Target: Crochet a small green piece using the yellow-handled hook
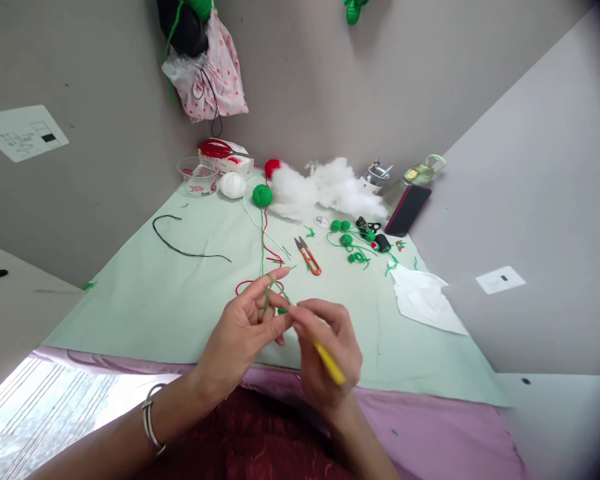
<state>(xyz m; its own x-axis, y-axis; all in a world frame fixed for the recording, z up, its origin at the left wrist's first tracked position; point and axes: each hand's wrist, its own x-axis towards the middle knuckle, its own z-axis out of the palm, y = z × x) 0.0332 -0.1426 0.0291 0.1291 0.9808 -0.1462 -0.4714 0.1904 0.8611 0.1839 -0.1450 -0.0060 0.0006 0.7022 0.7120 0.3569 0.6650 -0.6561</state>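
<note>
The slim stick-like tool [333, 365] is bright yellow, and the thin yarn strand [285, 291] looped at the fingers is vivid green. The round yarn balls are plain green [263, 195], white [232, 185] and red [271, 167]. Fluffy fibre stuffing [330, 187] shows pure white; small rounded crocheted pieces [347, 240] are green. The metal thread snips [314, 265] have orange handles and dark blades. A pale mint cloth [220, 293] covers the table, with plain mauve-pink fabric [430, 427] below. The hanging cloth bag [225, 73] is pale pink, dotted with red spots.
</note>
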